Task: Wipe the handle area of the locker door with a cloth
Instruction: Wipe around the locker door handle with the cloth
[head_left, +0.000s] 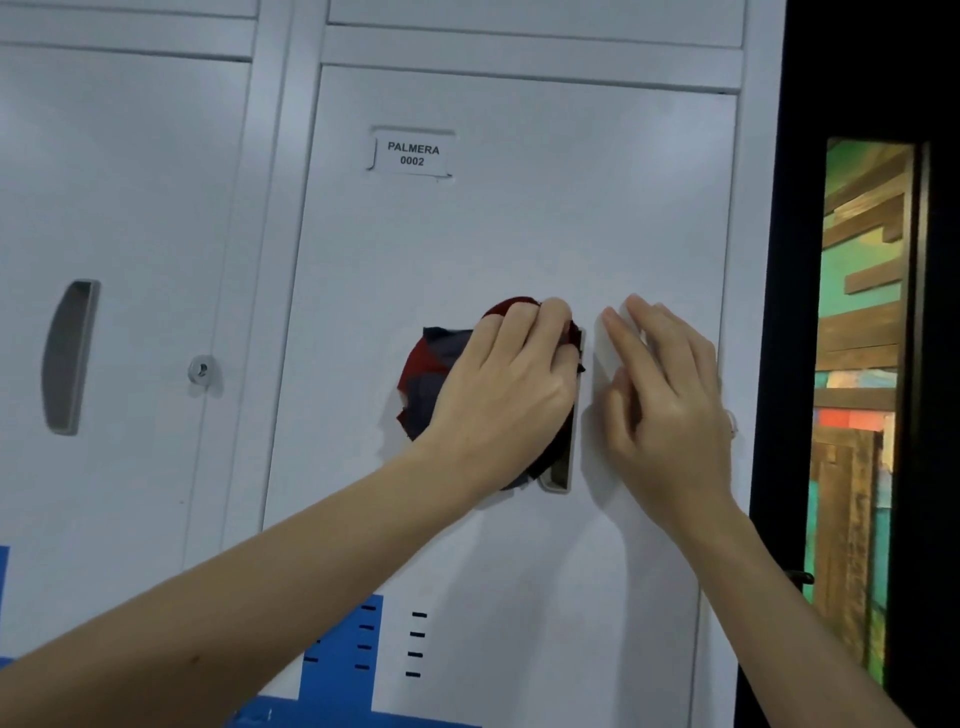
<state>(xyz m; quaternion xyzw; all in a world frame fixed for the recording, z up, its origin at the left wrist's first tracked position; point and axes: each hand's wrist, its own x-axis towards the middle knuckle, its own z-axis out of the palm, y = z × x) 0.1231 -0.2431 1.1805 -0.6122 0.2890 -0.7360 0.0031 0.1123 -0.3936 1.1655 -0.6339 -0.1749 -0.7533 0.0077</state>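
The left hand (509, 384) curls its fingers (540, 317) over a bunched cloth (431, 374), knuckles raised, the back of the hand toward the camera. Its bare forearm runs down from the grip to the lower left, the wrist nearly straight. Just right of the grip, not touching it, the right hand (670, 395) lies flat with fingers straight and close together (thumb tucked in toward the grip), pointing up and slightly left. Its bare forearm leaves toward the lower right.
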